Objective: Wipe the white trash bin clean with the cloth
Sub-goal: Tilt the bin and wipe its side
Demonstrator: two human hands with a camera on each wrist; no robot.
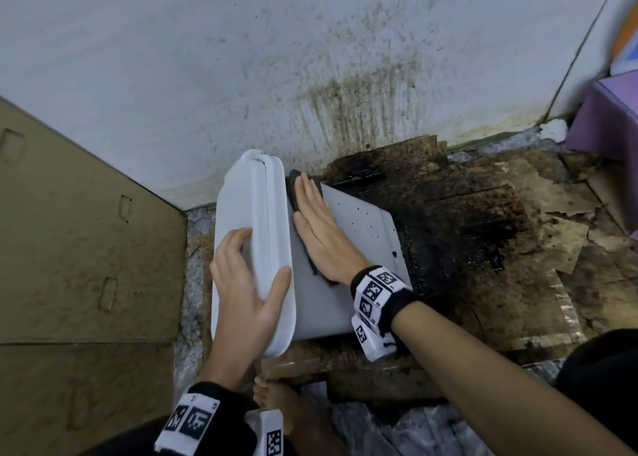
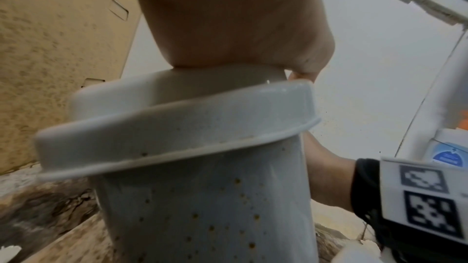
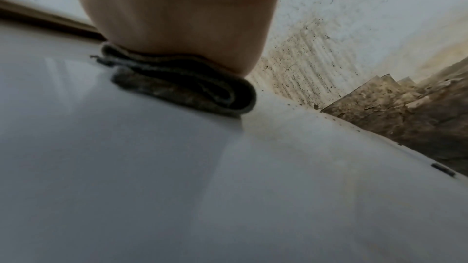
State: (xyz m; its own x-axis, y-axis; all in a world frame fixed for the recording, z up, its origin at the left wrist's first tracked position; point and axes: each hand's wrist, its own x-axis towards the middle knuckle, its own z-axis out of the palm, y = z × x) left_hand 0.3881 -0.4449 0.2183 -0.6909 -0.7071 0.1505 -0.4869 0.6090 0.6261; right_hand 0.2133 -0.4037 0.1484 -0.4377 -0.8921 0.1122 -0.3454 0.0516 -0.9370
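Observation:
The white trash bin lies tipped on its side on the dirty floor, with its lidded top pointing left. My left hand grips that lid end, fingers curled over the far edge and thumb on the near rim. My right hand lies flat, fingers straight, pressing a folded dark cloth against the bin's upper side near the rim. In the right wrist view the folded cloth sits under the palm on the smooth white bin wall. The left wrist view shows brown specks on the bin's body.
A stained white wall stands right behind the bin. Soaked, blackened cardboard covers the floor to the right. A tan cardboard box stands on the left, a purple box at the far right. My bare foot is below the bin.

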